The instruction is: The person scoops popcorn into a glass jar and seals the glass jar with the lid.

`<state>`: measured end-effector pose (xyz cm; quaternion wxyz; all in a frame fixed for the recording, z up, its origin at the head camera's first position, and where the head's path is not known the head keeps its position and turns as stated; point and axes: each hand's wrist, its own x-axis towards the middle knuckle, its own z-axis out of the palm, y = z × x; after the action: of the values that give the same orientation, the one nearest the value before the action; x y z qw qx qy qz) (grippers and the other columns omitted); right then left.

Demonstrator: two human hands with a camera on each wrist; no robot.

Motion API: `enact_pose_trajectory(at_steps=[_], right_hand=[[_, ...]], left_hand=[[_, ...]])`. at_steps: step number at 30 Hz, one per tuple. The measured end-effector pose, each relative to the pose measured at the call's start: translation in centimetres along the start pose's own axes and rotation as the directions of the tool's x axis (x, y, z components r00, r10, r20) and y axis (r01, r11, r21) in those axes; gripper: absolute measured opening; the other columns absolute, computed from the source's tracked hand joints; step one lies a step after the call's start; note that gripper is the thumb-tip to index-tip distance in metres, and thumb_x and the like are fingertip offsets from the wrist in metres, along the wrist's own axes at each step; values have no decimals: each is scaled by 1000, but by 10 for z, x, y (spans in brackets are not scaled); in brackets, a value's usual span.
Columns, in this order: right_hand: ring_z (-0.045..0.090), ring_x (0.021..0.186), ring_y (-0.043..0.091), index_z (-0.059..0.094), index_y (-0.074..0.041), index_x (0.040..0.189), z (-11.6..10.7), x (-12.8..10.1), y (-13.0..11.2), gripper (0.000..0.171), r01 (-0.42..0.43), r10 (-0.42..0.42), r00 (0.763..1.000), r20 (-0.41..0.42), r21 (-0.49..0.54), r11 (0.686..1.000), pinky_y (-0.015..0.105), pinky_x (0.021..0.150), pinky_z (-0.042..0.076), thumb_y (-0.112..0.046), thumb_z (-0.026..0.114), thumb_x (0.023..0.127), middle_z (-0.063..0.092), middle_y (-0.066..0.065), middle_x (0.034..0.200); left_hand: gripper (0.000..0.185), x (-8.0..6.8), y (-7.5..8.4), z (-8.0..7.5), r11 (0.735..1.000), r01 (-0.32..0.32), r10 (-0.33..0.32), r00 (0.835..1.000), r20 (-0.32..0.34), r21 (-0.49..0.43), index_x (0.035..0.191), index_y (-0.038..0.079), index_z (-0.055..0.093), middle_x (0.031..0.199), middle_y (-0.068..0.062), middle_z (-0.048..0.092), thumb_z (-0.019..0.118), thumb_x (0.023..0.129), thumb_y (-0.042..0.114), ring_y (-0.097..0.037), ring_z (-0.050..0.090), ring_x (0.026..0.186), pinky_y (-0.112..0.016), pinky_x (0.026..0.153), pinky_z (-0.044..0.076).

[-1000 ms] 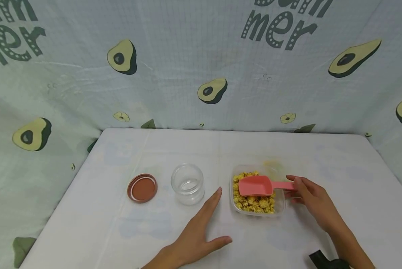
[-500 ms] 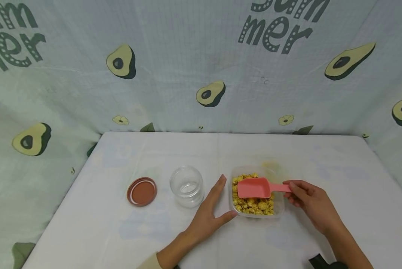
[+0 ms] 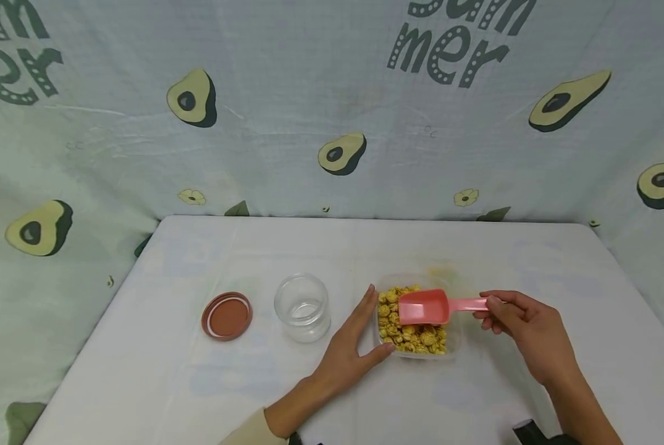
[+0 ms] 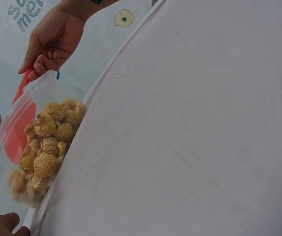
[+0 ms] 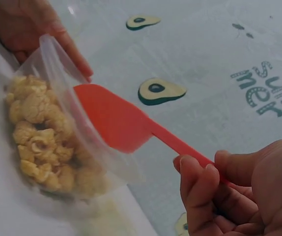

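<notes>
My right hand pinches the handle of a pink-red scoop between thumb and fingers. The scoop's bowl lies over the popcorn inside a clear plastic container; in the left wrist view part of the scoop shows through the container wall. Along the container's left side rests my left hand, fingers straight and thumb spread towards the near corner. In the right wrist view, the fingers of that left hand show behind the rim. How deep the scoop sits is hard to tell.
Left of the left hand stands a clear open jar. Farther left a brown round lid lies on the white-covered table. An avocado-print cloth hangs behind the table and at its sides.
My left hand has moved forward and right, from beside the container to its left side. The right hand keeps the scoop over the popcorn, shifted slightly to the right.
</notes>
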<state>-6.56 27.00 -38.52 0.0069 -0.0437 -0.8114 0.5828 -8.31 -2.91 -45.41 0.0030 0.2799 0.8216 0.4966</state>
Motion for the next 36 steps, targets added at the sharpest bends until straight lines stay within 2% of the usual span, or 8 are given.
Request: enact_pose_trajectory(at_steps=[4,10,19,25,27,32,34,36], right_hand=[[65,72,18,63,-3,121,-3,-7,-14,38,33,-51,992,-115,-155,987,19,63,55,-31,58,96,72,8,88],[63,66,13,65,-5,122,-4,-14,-30,31,94,-161,957,-242,-266,959,15,58,51,-23,59,97,71,3,80],[63,62,5,65,-10,121,-4,-17,-43,27,197,-306,921,-239,-390,899,12,56,49,-14,61,95,69,1,75],[61,59,-6,63,-8,113,-4,-19,-49,23,227,-380,886,-268,-465,856,12,48,43,-11,67,90,68,-14,73],[60,59,-8,64,-5,109,-2,-19,-49,22,283,-446,851,-277,-473,834,9,49,43,-5,70,87,67,-18,73],[57,62,-15,68,4,104,4,-15,-46,29,454,-633,732,-253,-512,729,3,54,44,10,73,76,63,-26,78],[55,64,-18,68,5,104,6,-14,-45,30,479,-673,699,-242,-541,692,2,56,43,10,74,75,66,-19,78],[54,65,-18,69,4,103,8,-13,-44,23,493,-709,668,-225,-581,648,1,55,42,-1,73,81,70,-7,75]], left_hand=[[81,-1,-2,-1,1000,-7,7,1000,11,10,154,15,16,160,1,12,61,92,42,-14,14,143,-41,115,24],[85,1,-3,-3,999,-17,16,1000,26,36,155,16,13,160,1,10,60,91,45,-13,13,143,-40,115,23],[84,-1,-5,-2,999,-25,24,1000,12,29,155,16,15,159,1,12,63,91,42,-14,14,143,-39,115,23],[84,0,-4,-1,999,-33,32,999,10,37,154,13,17,159,1,12,63,90,42,-15,15,143,-39,115,23],[85,-1,-4,-1,999,-27,27,1000,14,41,154,13,16,159,1,11,63,90,43,-14,14,143,-38,115,23],[84,-1,-5,0,998,-32,31,999,8,52,154,12,16,159,1,11,62,91,43,-15,16,143,-39,114,24],[84,-1,-5,0,998,-36,36,999,5,52,154,12,16,159,2,11,62,91,43,-15,16,143,-39,114,25],[84,-1,-6,0,998,-36,35,999,5,51,154,13,16,159,3,10,62,91,43,-15,16,143,-39,114,25]])
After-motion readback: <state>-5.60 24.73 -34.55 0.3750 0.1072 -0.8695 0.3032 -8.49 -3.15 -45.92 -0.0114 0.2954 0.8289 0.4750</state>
